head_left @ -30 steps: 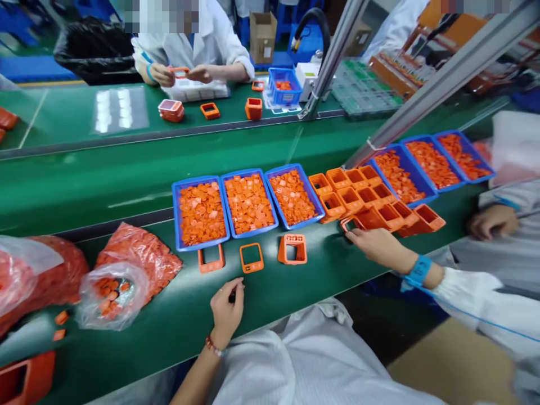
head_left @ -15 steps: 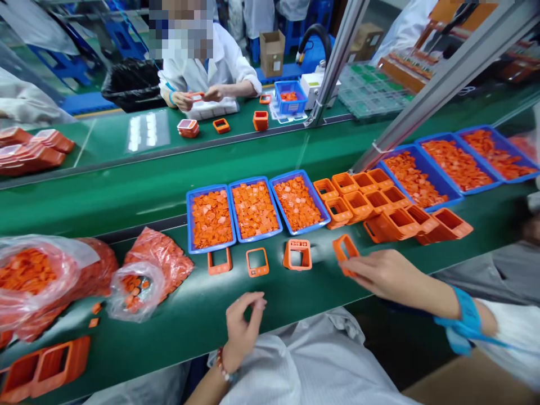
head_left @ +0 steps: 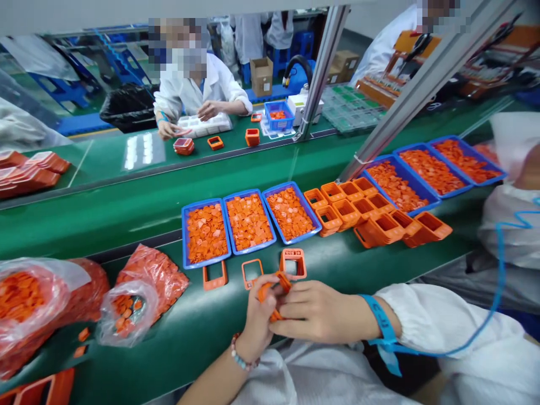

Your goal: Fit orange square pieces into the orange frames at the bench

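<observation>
Holding 1 orange frame [head_left: 265, 293] by the green table [head_left: 185, 343], the left hand [head_left: 257, 318] and right hand [head_left: 316, 312] (a blue strap [head_left: 381, 319] behind the latter) meet, fingers of each clamped on it. It seems tilted, though the hands hide much of it. Just beyond lie 2 flat frames [head_left: 216, 284] and a stack [head_left: 292, 253], near 3 blue trays [head_left: 254, 247].

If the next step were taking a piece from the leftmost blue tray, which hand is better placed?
Probably the left hand: it is nearer the leftmost blue tray, while the right hand sits farther right. Both hold the orange frame, so the right could keep it.
</observation>
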